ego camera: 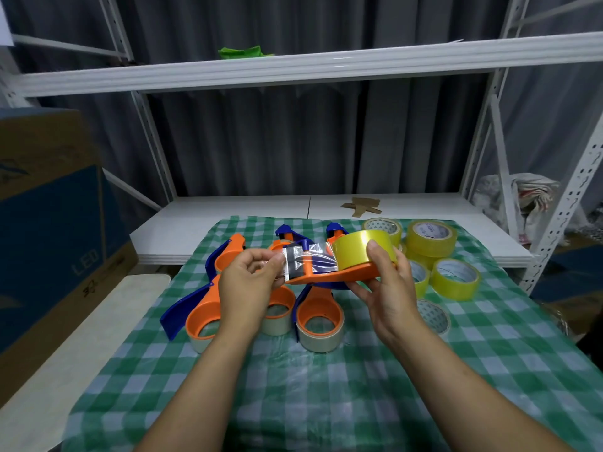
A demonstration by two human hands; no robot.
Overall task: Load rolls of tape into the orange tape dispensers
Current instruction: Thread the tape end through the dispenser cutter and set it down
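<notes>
Right hand (383,282) clamps the yellow roll (362,247) onto the orange dispenser (339,276), thumb on top, while left hand (249,278) pinches the limp, sticky tape end (306,259) just beyond; light rigid assembly, best held by base.

A green checked cloth (293,386) is spread as the work surface. On it lie orange and blue dispensers (321,321) clustered at the middle, the near ones already holding pale rolls, and to their right yellow rolls (455,278), some stacked, perhaps six in all. Behind the cloth, a white shelf board (228,216) bears cardboard scraps (362,206).
</notes>
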